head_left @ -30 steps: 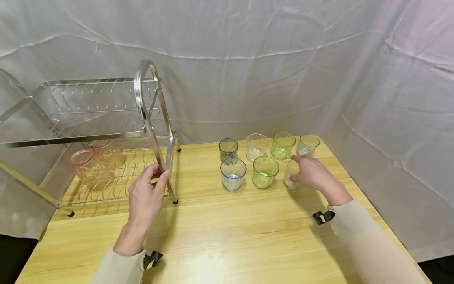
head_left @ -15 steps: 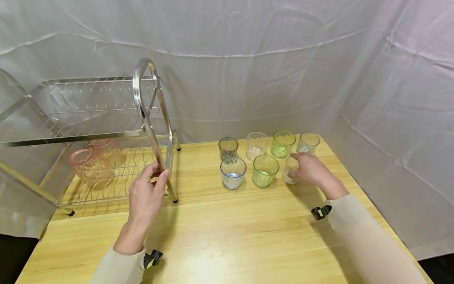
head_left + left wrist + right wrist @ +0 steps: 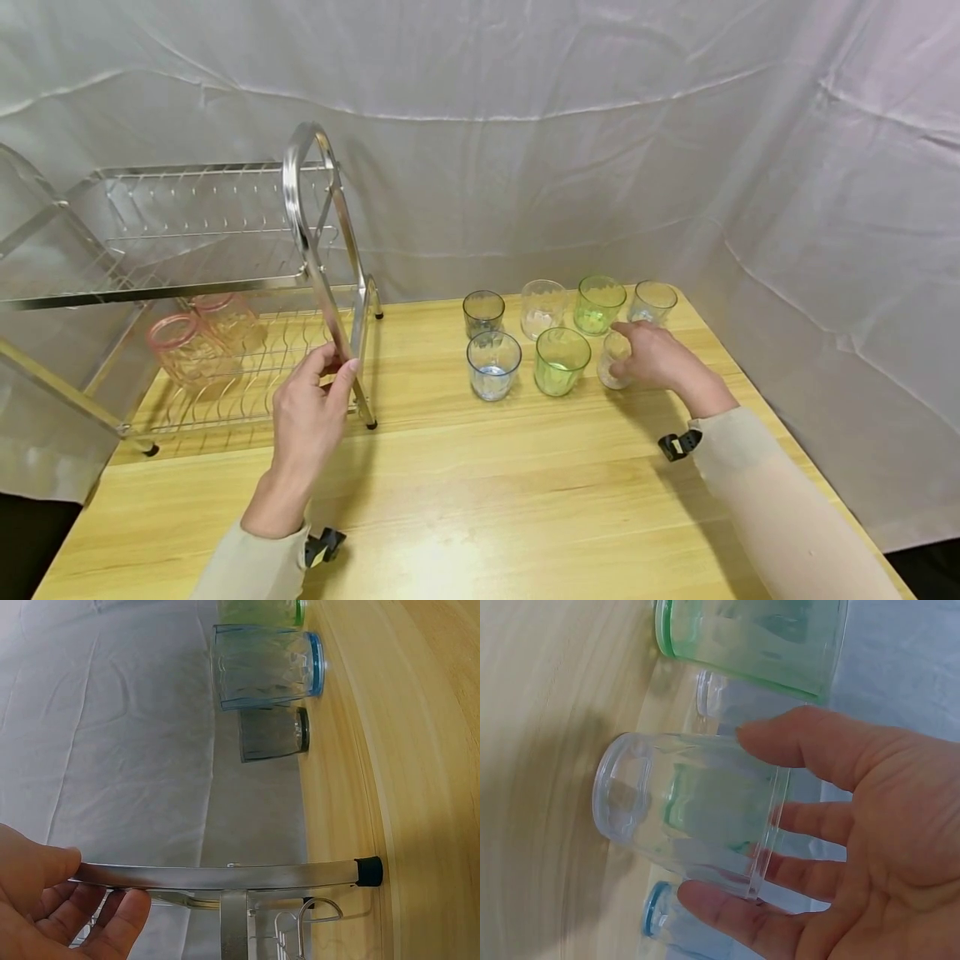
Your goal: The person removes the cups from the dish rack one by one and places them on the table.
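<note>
My left hand (image 3: 311, 412) pinches the right front leg of a metal dish rack (image 3: 321, 292) between thumb and fingers, as the left wrist view also shows. At the right, my right hand (image 3: 663, 360) holds a clear glass (image 3: 694, 806) near its rim, thumb on one side and fingers round the other. That glass stands upright on the table, beside a green glass (image 3: 562, 362). Further left is a blue-rimmed glass (image 3: 492, 367). Behind this row stand a dark grey glass (image 3: 483, 314), a clear glass (image 3: 543, 310), another green glass (image 3: 600, 307) and a pale bluish glass (image 3: 652, 302).
Two pink glasses (image 3: 187, 354) lie tilted on the rack's lower wire shelf, at the left. The upper shelf (image 3: 202, 200) overhangs them. A wooden table (image 3: 480, 500) carries everything, with grey cloth (image 3: 480, 167) hanging behind and at the right.
Since a second ago my right hand has shifted very slightly round the clear glass. The left hand stays on the rack leg, and the glasses stand where they were.
</note>
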The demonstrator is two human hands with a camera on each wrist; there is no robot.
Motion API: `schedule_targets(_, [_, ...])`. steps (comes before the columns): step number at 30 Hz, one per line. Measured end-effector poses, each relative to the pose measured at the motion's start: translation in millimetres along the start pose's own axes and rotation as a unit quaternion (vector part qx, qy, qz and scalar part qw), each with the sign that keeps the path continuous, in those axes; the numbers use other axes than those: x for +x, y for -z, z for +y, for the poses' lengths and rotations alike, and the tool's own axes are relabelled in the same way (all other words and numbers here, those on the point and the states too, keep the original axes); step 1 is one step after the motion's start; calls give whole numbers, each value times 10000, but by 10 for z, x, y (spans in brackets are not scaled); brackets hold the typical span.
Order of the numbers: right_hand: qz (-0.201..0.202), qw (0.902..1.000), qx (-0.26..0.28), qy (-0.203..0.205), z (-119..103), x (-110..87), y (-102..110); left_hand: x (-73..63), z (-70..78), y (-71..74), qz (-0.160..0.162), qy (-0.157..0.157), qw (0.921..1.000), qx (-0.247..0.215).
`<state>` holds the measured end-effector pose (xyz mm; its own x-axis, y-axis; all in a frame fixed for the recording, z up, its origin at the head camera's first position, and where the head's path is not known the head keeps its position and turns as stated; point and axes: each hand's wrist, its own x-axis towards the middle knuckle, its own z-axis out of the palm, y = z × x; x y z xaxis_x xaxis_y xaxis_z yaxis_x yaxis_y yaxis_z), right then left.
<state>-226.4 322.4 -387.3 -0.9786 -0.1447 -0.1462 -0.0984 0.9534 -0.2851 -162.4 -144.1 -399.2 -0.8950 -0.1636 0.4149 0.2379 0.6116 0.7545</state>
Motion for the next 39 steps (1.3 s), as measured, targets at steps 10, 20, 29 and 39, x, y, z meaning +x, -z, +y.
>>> schedule_targets(10, [-38,10000,31,21,-28,-33,21,-4,8,4,-8,11,10000,12])
schedule_targets(20, [-51,10000,42,-13,-12,-11,16,10,3,2,-34,-14,10000,-16])
schedule_targets(29, [-80,9999,75,-30,7,0,-1,47,-64,88,-328,68,9994,9])
schedule_targets(39, [-74,9999,139,-37,5,10,-22,571,-326,501,-440,21,9907,1291])
